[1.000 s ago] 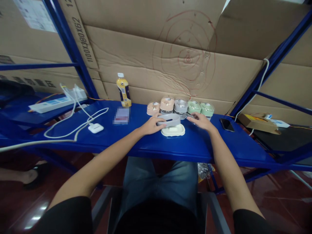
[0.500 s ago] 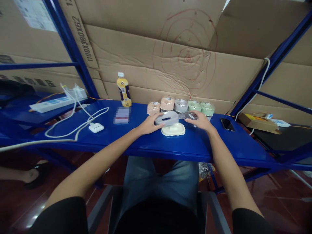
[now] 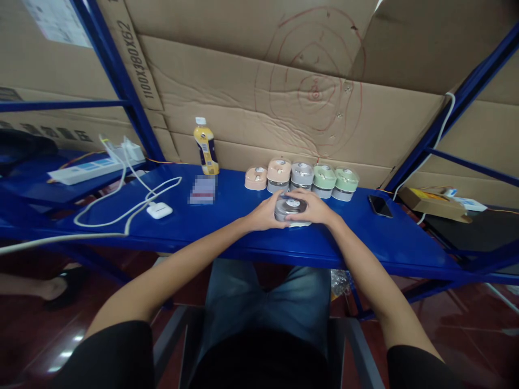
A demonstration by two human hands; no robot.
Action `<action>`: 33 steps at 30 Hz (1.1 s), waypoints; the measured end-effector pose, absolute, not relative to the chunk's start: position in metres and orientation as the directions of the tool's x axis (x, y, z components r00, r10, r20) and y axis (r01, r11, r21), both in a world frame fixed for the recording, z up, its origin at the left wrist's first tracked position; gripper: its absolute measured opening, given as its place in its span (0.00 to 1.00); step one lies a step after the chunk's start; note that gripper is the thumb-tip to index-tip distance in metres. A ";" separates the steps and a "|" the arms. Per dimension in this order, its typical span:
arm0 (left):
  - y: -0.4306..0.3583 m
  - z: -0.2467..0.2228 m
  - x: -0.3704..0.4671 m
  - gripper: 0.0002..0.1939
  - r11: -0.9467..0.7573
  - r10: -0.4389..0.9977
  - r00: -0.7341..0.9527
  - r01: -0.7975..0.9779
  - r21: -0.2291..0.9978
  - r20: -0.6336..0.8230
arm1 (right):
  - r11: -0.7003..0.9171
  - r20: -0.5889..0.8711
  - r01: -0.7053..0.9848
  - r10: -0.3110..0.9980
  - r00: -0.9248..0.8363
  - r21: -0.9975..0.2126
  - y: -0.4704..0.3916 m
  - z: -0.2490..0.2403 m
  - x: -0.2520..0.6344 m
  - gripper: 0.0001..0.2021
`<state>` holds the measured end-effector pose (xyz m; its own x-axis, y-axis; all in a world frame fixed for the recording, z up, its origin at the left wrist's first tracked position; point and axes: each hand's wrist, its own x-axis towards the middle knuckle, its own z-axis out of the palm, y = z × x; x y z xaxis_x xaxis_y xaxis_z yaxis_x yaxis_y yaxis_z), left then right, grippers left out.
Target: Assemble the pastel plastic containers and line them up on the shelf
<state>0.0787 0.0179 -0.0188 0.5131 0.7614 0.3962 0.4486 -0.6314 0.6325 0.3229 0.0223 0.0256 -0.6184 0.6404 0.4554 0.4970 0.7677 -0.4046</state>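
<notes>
Both hands are wrapped round a grey box [image 3: 285, 212] with a dark, clear-looking top that bears a round label. My left hand [image 3: 265, 214] grips its left side, and my right hand [image 3: 314, 208] holds the right side and top. Beneath the box, a cream tray [image 3: 302, 223] shows only at its edge. Just behind my hands stands a row of small lidded boxes: a pink one [image 3: 255, 178], a pink-topped stack [image 3: 279, 170], a grey stack [image 3: 302, 174] and two green-topped stacks [image 3: 324, 178], [image 3: 345, 181].
On the blue table [image 3: 227, 240] are a yellow bottle [image 3: 206, 148], a blurred-out packet [image 3: 203, 189], a white case [image 3: 159, 210] with a looped cable, and a phone [image 3: 380, 206]. An open carton [image 3: 433, 204] lies at right. A person's foot [image 3: 54, 289] shows at lower left.
My right hand has moved left with the clear top, which now sits on the grey piece. My left hand has brought that piece over the cream tray, and both hands now hold it together.
</notes>
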 end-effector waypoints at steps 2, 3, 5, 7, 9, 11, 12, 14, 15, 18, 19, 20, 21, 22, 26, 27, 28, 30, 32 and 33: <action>0.019 -0.021 0.080 0.67 -0.645 0.753 0.507 0.445 0.622 0.419 | 0.778 0.456 0.502 0.629 -0.630 -0.379 0.023 0.027 0.323 0.38; 0.019 -0.022 0.080 0.68 -0.654 0.747 0.505 0.440 0.615 0.433 | 0.784 0.455 0.502 0.621 -0.638 -0.366 0.023 0.027 0.324 0.37; 0.022 -0.026 0.081 0.69 -0.675 0.729 0.509 0.425 0.604 0.457 | 0.792 0.446 0.501 0.610 -0.655 -0.348 0.024 0.026 0.323 0.37; 0.025 -0.030 0.081 0.68 -0.686 0.718 0.516 0.414 0.598 0.467 | 0.793 0.436 0.504 0.609 -0.662 -0.343 0.025 0.024 0.323 0.38; 0.028 -0.033 0.081 0.66 -0.687 0.718 0.519 0.419 0.593 0.464 | 0.784 0.430 0.514 0.621 -0.655 -0.349 0.027 0.020 0.323 0.39; 0.030 -0.035 0.080 0.64 -0.690 0.716 0.523 0.432 0.581 0.462 | 0.772 0.423 0.523 0.636 -0.646 -0.362 0.028 0.016 0.324 0.40; 0.031 -0.036 0.080 0.63 -0.694 0.714 0.525 0.437 0.572 0.464 | 0.766 0.422 0.524 0.642 -0.640 -0.372 0.029 0.014 0.324 0.40; 0.032 -0.037 0.080 0.61 -0.703 0.706 0.528 0.442 0.557 0.472 | 0.761 0.429 0.520 0.649 -0.628 -0.389 0.030 0.010 0.325 0.42; 0.031 -0.036 0.079 0.60 -0.708 0.701 0.530 0.441 0.551 0.477 | 0.759 0.436 0.518 0.651 -0.622 -0.395 0.030 0.009 0.325 0.42; 0.028 -0.033 0.078 0.57 -0.727 0.683 0.536 0.437 0.530 0.496 | 0.753 0.449 0.516 0.658 -0.605 -0.408 0.032 0.004 0.325 0.44; 0.027 -0.031 0.076 0.56 -0.732 0.679 0.535 0.440 0.520 0.503 | 0.750 0.451 0.515 0.661 -0.600 -0.415 0.033 0.003 0.325 0.45; 0.025 -0.029 0.074 0.54 -0.735 0.677 0.528 0.447 0.511 0.513 | 0.747 0.461 0.510 0.664 -0.589 -0.426 0.034 0.003 0.325 0.45; 0.024 -0.026 0.070 0.52 -0.734 0.679 0.511 0.458 0.502 0.527 | 0.743 0.481 0.504 0.670 -0.566 -0.441 0.035 0.003 0.327 0.44; 0.024 -0.022 0.067 0.50 -0.728 0.685 0.478 0.475 0.495 0.550 | 0.735 0.517 0.500 0.678 -0.523 -0.458 0.037 0.004 0.329 0.42; 0.037 -0.002 0.051 0.47 -0.606 0.717 0.110 0.587 0.537 0.689 | 0.623 0.747 0.601 0.662 -0.064 -0.501 0.055 0.016 0.362 0.30; 0.044 0.004 0.048 0.48 -0.542 0.716 -0.022 0.612 0.576 0.698 | 0.550 0.785 0.657 0.611 0.105 -0.516 0.061 0.018 0.375 0.29; 0.053 0.011 0.047 0.49 -0.468 0.715 -0.147 0.627 0.623 0.684 | 0.451 0.793 0.700 0.542 0.278 -0.554 0.068 0.020 0.391 0.29; 0.072 0.023 0.048 0.51 -0.318 0.728 -0.316 0.632 0.707 0.609 | 0.259 0.727 0.695 0.418 0.545 -0.671 0.084 0.017 0.423 0.28; 0.091 0.033 0.054 0.51 -0.194 0.759 -0.392 0.627 0.755 0.520 | 0.167 0.608 0.597 0.401 0.685 -0.784 0.098 0.009 0.451 0.29; 0.098 0.036 0.058 0.51 -0.137 0.773 -0.419 0.621 0.771 0.475 | 0.155 0.547 0.538 0.425 0.721 -0.829 0.104 0.003 0.463 0.31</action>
<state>0.0580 0.0979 0.0357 -0.4192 0.7735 0.4754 0.6214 -0.1372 0.7714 0.4628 0.1039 0.0034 0.7212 0.4246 0.5474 0.5376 0.1552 -0.8288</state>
